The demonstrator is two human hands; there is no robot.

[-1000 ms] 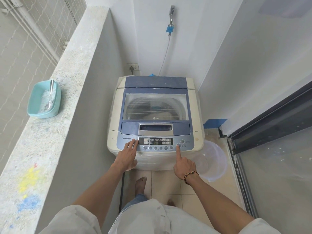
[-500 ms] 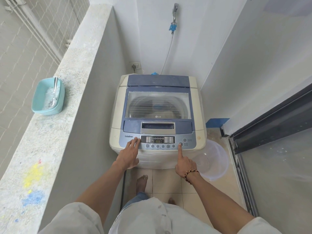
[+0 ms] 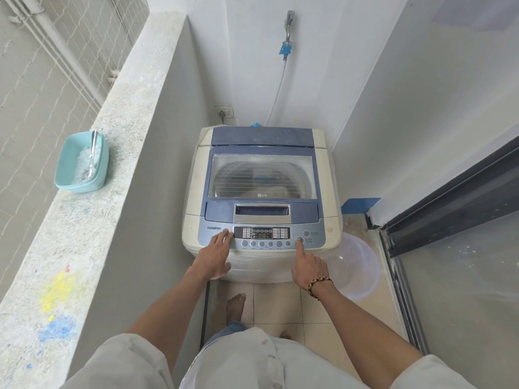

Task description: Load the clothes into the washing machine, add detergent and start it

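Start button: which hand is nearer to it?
Right. The right hand has its index fingertip on the start button. The left hand rests at the panel's opposite, left end.

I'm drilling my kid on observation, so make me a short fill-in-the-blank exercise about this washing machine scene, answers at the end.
1. The right hand presses a button with its ____ finger.
2. The washing machine has its lid ____.
3. The left hand rests flat on the control panel, holding ____.
4. The teal tub on the ledge holds white powder and a ____.

Answers: index; closed; nothing; spoon
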